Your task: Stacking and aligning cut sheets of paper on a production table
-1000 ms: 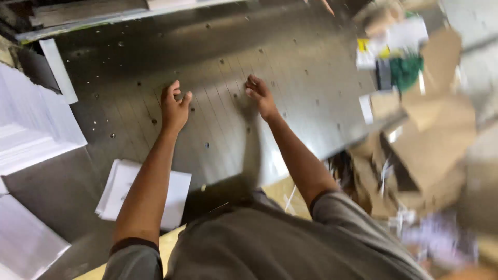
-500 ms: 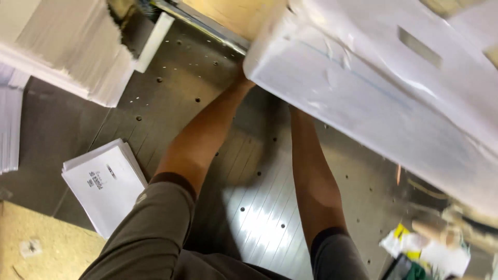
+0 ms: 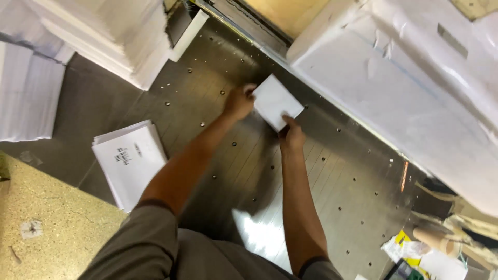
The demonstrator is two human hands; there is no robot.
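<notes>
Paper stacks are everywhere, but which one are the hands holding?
The small white stack on the metal table, gripped between left hand and right hand. The printed stack and tall piles lie untouched.

Small stack: on the metal table, centre, between left hand and right hand.
Printed sheets: near left.
Tall paper piles: far left.
Scraps: near right.
</notes>
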